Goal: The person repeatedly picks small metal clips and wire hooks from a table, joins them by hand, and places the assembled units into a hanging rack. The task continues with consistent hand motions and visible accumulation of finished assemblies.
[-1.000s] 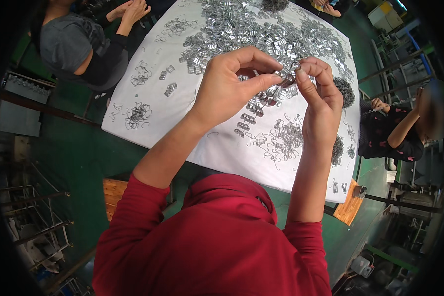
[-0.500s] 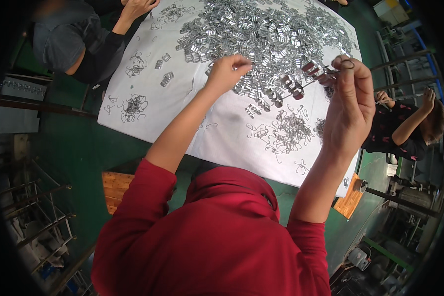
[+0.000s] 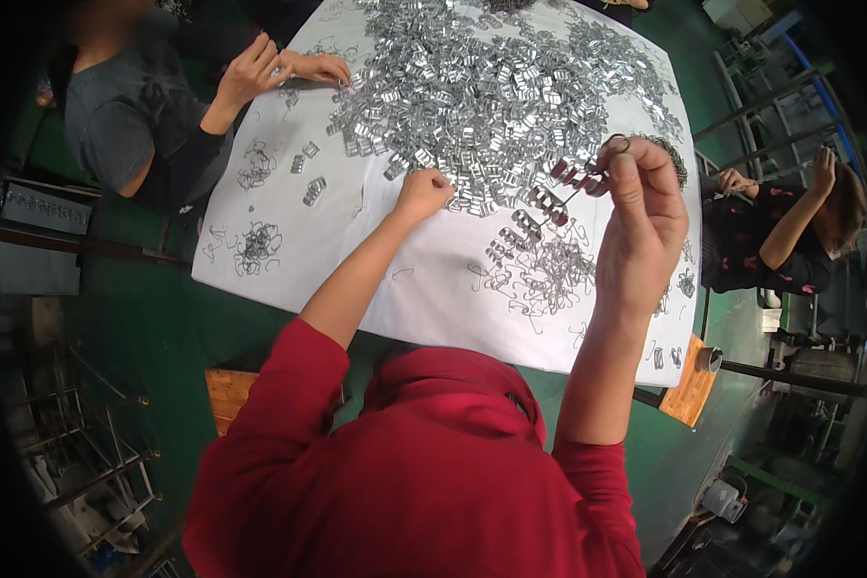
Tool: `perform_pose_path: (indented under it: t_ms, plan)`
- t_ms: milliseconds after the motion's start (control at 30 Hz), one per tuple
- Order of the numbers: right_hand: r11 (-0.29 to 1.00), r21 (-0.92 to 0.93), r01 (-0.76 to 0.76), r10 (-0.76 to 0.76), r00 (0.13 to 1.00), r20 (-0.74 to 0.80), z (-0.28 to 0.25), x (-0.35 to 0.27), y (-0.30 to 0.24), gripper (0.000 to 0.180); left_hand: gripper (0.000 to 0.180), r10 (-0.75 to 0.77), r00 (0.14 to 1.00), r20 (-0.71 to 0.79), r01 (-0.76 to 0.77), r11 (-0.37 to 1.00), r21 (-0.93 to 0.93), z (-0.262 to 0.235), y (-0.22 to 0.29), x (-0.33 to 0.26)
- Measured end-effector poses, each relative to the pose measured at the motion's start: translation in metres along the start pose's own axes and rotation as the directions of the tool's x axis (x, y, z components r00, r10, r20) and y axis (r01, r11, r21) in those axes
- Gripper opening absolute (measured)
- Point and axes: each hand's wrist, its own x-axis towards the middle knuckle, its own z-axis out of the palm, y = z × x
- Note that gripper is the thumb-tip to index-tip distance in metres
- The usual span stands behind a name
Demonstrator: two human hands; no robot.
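Holding up a wire hook [image 3: 588, 178] strung with a few silver metal buckles [image 3: 561, 171], the right hand [image 3: 645, 226] sits at about 2 o'clock, fingers pinched tight on the wire's top loop. The left hand [image 3: 424, 193] is out near 12 o'clock, well apart from the right, fingertips bunched down at the near edge of the big buckle pile [image 3: 482, 87] on the white sheet [image 3: 299, 260]; can't really tell if it's got one pinched. Loose bent wires [image 3: 549, 275] lie just below the strung hook. At 10 o'clock, a co-worker's hands [image 3: 279, 69] are picking at the pile's far-left edge.
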Motion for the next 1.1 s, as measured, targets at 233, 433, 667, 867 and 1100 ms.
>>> perform_pose_path:
  t_ms: [233, 433, 667, 867, 1100]
  plan:
    - [0.998, -0.037, -0.058, 0.055, 0.994, -0.092, 0.007, -0.003, 0.002, 0.011, 0.023, 0.149, 0.961, 0.231, 0.134, 0.481, -0.866, -0.03, 0.091, -0.029]
    - [0.998, 0.008, -0.068, 0.069, 0.994, -0.089, 0.017, -0.001, -0.001, 0.01, 0.029, 0.268, 0.939, 0.213, -0.016, 0.656, -0.755, -0.058, 0.173, -0.06]
    - [0.999, -0.034, -0.028, 0.024, 0.993, -0.116, 0.032, -0.001, -0.003, 0.009, 0.03, 0.413, 0.909, 0.054, -0.27, 0.681, -0.681, -0.078, 0.227, -0.101]
    - [0.997, -0.067, 0.036, -0.046, 0.988, -0.149, 0.042, -0.003, 0.002, 0.011, 0.021, 0.488, 0.869, -0.08, -0.384, 0.564, -0.731, -0.076, 0.246, -0.126]
    - [0.984, -0.04, 0.174, -0.178, 0.956, -0.232, 0.053, -0.002, 0.01, 0.012, 0.019, 0.476, 0.864, -0.167, -0.434, 0.533, -0.726, -0.078, 0.25, -0.143]
